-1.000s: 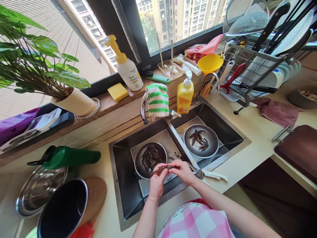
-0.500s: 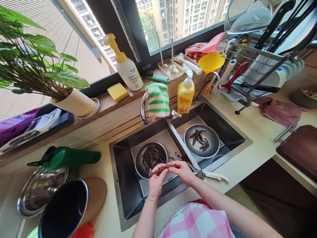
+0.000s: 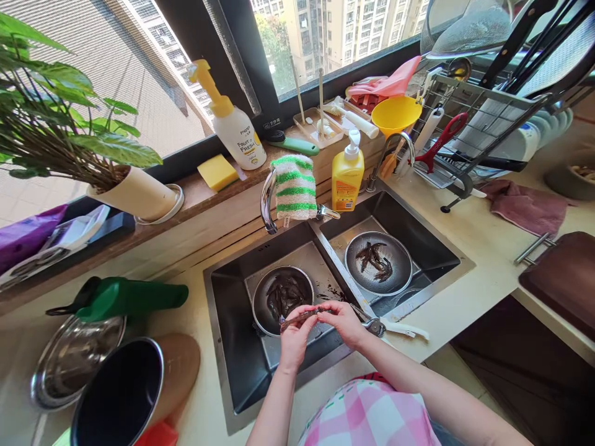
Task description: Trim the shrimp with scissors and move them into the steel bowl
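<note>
Both hands meet over the front of the left sink basin, with a dark, raw shrimp (image 3: 298, 319) stretched between them. My left hand (image 3: 294, 341) is closed around its body, and my right hand (image 3: 343, 323) pinches its other end. Just beyond my fingers, a round dark bowl (image 3: 261, 291) in the left basin holds several dark shrimp (image 3: 284, 297). In the right basin, a second bowl (image 3: 400, 272) holds a few more shrimp (image 3: 372, 255). White-handled scissors (image 3: 404, 328) lie across the sink's front edge beside my right wrist, their blades partly hidden.
Behind the basins stand a faucet (image 3: 267, 201) draped with a striped cloth (image 3: 295, 189) and a yellow pump bottle (image 3: 348, 176). At left are a deep pot (image 3: 181, 371) and a green bottle (image 3: 134, 293). A dish rack (image 3: 483, 118) and a brown board (image 3: 562, 285) are at right.
The view has shifted slightly. Both hands stay in nearly the same place on the shrimp, with only a slight movement of the fingers.
</note>
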The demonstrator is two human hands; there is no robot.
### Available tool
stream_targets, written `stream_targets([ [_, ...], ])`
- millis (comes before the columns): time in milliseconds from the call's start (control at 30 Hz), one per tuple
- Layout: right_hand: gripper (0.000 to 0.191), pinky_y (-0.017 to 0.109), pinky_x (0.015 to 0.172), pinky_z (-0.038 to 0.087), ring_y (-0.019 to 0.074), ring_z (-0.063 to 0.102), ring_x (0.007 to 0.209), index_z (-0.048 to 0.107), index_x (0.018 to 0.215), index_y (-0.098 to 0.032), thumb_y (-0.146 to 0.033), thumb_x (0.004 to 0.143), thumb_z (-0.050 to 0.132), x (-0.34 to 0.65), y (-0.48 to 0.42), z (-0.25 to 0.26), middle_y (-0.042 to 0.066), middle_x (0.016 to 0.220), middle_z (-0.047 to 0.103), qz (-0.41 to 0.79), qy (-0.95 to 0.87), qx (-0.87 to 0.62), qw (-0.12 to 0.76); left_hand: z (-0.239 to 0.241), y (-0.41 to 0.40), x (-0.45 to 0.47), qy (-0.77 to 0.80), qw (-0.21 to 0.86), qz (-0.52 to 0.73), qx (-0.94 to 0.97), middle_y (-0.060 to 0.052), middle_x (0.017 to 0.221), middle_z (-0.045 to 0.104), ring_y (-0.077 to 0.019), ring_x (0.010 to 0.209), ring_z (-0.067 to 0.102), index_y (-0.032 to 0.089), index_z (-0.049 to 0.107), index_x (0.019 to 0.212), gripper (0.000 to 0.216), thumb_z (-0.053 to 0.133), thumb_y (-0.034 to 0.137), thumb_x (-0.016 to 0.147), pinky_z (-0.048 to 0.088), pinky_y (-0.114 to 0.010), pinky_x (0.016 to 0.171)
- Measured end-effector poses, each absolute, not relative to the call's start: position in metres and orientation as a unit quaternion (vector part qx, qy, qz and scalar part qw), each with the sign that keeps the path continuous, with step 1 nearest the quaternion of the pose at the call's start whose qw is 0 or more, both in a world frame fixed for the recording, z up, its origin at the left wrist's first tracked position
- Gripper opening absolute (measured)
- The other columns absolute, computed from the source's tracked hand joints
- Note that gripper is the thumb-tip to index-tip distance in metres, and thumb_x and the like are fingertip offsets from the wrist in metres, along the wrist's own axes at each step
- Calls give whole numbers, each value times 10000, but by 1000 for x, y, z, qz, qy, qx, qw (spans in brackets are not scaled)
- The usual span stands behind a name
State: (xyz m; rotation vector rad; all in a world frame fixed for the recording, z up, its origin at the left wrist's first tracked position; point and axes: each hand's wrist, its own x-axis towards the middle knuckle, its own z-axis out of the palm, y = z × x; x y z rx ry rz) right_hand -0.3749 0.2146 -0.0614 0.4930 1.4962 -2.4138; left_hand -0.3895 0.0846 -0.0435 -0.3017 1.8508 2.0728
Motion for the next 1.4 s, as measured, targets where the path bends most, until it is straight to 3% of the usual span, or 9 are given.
stream_targets([
  [300,247,288,702,447,130,556,643,666,672,-171,-417,652,666,-379,219,-52,-4,644,612,-842,506,138,127,-48,90,-385,648,149,739,-109,-14,840,623,-114,666,566,187,592,906,237,654,281,697,472,-251,668],
  [467,245,276,695,438,123,546,637,657,651,-165,-401,605,706,-378,218,-53,-16,645,600,-844,501,146,121,-48,92,-385,661,148,731,-88,-13,800,596,-108,641,532,170,595,847,184,638,288,713,457,-234,627],
  [833,248,263,703,417,124,539,655,630,599,-154,-368,724,619,-375,216,-63,-9,628,581,-836,526,124,96,-50,94,-386,693,145,704,-60,-16,765,586,-116,631,514,168,595,827,151,611,286,734,443,-234,615],
  [1100,257,255,620,425,120,531,567,610,613,-162,-381,745,591,-378,213,-64,-12,574,576,-837,524,134,77,-45,99,-387,704,139,695,-56,9,691,568,-102,617,506,163,594,791,118,606,266,735,431,-217,619],
  [1400,193,244,635,406,137,535,676,623,718,-166,-295,802,506,-375,216,-76,23,707,609,-667,736,113,17,-50,100,-385,671,162,712,-128,-26,735,631,-95,582,536,125,610,853,255,655,309,682,460,-223,587],
])
